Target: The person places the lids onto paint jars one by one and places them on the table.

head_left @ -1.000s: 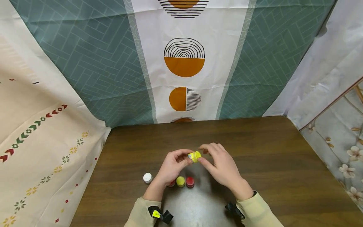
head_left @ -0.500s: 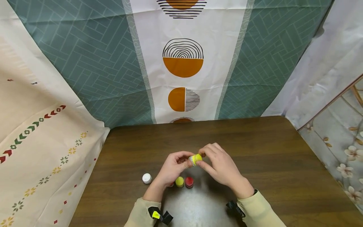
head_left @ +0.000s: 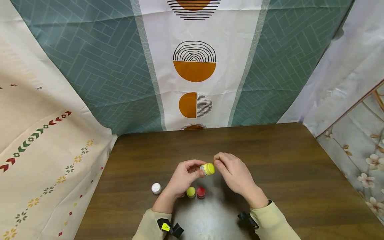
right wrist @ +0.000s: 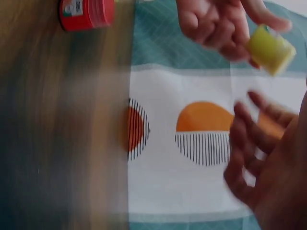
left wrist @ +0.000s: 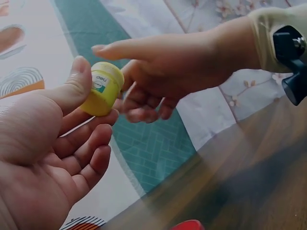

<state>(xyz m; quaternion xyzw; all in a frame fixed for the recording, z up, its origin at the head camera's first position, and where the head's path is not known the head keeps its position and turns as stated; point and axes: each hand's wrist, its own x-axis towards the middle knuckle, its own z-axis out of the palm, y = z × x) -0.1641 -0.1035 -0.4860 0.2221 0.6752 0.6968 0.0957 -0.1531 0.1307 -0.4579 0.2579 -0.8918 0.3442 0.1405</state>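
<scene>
My left hand (head_left: 185,176) pinches a small yellow paint jar (head_left: 207,169) between thumb and fingers, tilted above the table. Its yellow lid faces right, and a label with print shows on its side in the left wrist view. My right hand (head_left: 235,173) is just right of the lid. In the right wrist view its slightly bent fingers (right wrist: 252,139) are apart from the jar and hold nothing. Below the hands, a yellow-lidded jar (head_left: 190,192) and a red-lidded jar (head_left: 201,192) stand side by side. A white-lidded jar (head_left: 156,188) stands left of my left wrist.
The brown wooden table (head_left: 270,156) extends beyond both hands. Behind it hangs a green and white patterned cloth (head_left: 195,83). A cream cloth (head_left: 60,160) borders the left side, and a floral cloth (head_left: 360,160) the right. Wrist cameras are strapped over both sleeves.
My right hand was at the jar's lid half a second ago; its fingers have now come off to the right. My left hand keeps the jar in nearly the same place.
</scene>
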